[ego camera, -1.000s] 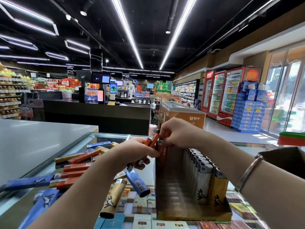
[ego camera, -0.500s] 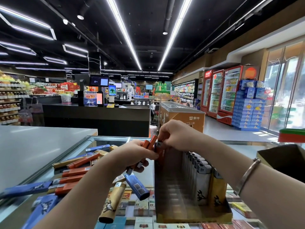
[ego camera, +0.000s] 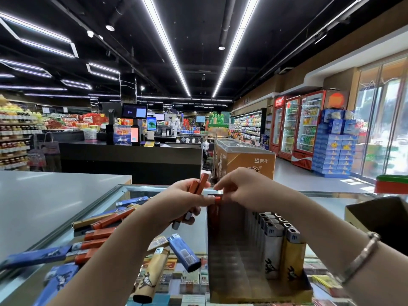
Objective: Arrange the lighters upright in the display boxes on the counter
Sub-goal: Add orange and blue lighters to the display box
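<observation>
The box (ego camera: 260, 290) has one row along its right wall; many lighters (ego camera: 99, 234) lie left of it, left hand (ego camera: 183, 199) gripping orange ones (ego camera: 197, 186), right hand (ego camera: 240, 186) pinching another (ego camera: 217, 198).

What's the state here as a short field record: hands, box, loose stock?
left hand: grips a bunch of orange lighters
right hand: pinches one orange lighter at the display box's far left corner
display box: mostly unfilled; a row of upright lighters along its right side
loose lighters: orange, blue and tan, lying flat on the glass counter left of the box
wrist: bracelet on right arm
</observation>
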The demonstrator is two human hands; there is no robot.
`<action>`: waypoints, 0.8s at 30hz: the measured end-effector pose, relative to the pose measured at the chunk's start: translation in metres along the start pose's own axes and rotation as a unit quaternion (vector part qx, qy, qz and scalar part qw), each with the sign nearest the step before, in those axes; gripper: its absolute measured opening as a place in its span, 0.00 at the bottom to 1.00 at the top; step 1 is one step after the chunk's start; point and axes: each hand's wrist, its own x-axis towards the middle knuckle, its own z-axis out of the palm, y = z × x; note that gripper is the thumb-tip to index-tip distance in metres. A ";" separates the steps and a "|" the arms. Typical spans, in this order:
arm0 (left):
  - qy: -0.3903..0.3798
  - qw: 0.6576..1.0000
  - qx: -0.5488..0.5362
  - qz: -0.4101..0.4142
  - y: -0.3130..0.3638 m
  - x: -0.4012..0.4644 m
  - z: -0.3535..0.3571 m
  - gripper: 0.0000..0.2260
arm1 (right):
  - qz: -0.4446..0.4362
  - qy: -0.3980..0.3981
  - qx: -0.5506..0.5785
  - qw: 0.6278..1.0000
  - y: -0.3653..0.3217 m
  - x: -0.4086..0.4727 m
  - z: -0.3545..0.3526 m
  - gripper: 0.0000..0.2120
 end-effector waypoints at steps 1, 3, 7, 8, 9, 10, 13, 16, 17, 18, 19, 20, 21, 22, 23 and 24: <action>0.008 1.000 -0.023 0.020 0.003 -0.001 0.002 0.07 | -0.007 0.042 0.027 0.999 0.003 -0.003 -0.002 0.13; 0.016 0.994 -0.086 0.064 0.009 -0.003 0.006 0.04 | -0.028 0.113 0.104 0.988 0.007 -0.008 -0.006 0.10; 0.046 0.981 -0.166 0.093 0.011 0.000 0.014 0.13 | -0.073 0.165 0.170 0.969 0.008 -0.014 -0.003 0.13; 0.059 0.977 -0.182 0.092 0.011 0.001 0.015 0.12 | -0.081 0.160 0.174 0.968 0.007 -0.016 -0.002 0.13; 0.066 0.974 -0.195 0.093 0.011 0.001 0.016 0.12 | -0.089 0.153 0.172 0.969 0.006 -0.018 -0.002 0.14; 0.070 0.971 -0.209 0.095 0.011 0.002 0.016 0.12 | -0.097 0.148 0.161 0.971 0.004 -0.021 -0.001 0.15; 0.055 0.958 -0.268 0.091 0.008 0.004 0.013 0.14 | -0.128 0.136 0.085 0.979 -0.003 -0.030 0.004 0.16; -0.017 0.950 -0.295 0.102 0.006 0.004 0.015 0.15 | -0.156 0.153 0.012 0.976 -0.012 -0.038 0.011 0.19; -0.023 0.949 -0.301 0.096 0.005 0.004 0.017 0.18 | -0.162 0.166 0.004 0.973 -0.013 -0.039 0.012 0.18; -0.019 0.948 -0.306 0.089 0.003 0.006 0.019 0.21 | -0.168 0.178 0.002 0.970 -0.013 -0.039 0.012 0.16; -0.011 0.948 -0.307 0.084 0.002 0.007 0.021 0.24 | -0.171 0.185 0.000 0.968 -0.012 -0.040 0.011 0.14; -0.004 0.947 -0.310 0.084 0.001 0.008 0.021 0.24 | -0.172 0.186 0.001 0.967 -0.010 -0.040 0.011 0.12; 0.001 0.945 -0.315 0.087 0.001 0.010 0.021 0.23 | -0.169 0.187 0.009 0.968 -0.008 -0.040 0.011 0.10; 0.009 0.943 -0.321 0.088 0.002 0.010 0.021 0.21 | -0.160 0.190 0.027 0.968 -0.006 -0.039 0.010 0.08; 0.022 0.942 -0.323 0.086 0.004 0.009 0.022 0.19 | -0.147 0.200 0.052 0.967 -0.005 -0.039 0.009 0.07; 0.039 0.945 -0.315 0.080 0.005 0.009 0.022 0.18 | -0.135 0.212 0.078 0.965 -0.003 -0.038 0.008 0.05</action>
